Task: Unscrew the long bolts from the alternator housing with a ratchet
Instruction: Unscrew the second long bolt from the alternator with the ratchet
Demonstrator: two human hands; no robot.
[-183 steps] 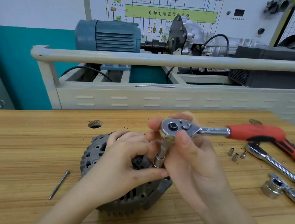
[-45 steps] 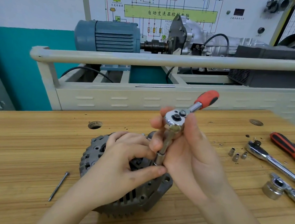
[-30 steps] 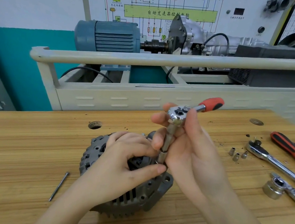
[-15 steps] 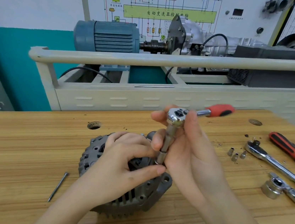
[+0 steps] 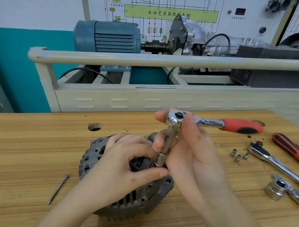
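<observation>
A grey alternator (image 5: 115,199) sits on a wooden workbench (image 5: 17,153). The left hand (image 5: 119,168) grips its top. The right hand (image 5: 190,156) clasps a ratchet (image 5: 209,122) (red handle pointing right) by its head and extension; the socket (image 5: 160,159) apparently sits on a bolt, hidden. One loose long bolt (image 5: 58,190) lies left.

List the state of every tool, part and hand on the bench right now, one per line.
Alternator: lying on the bench, held steady.
Ratchet: upright on its extension, socket down at the housing, handle pointing right.
Left hand: grips the alternator, thumb by the socket.
Right hand: holds the ratchet head and extension.
Loose long bolt: out, lying on the bench.
Three small sockets: unused, standing.
</observation>
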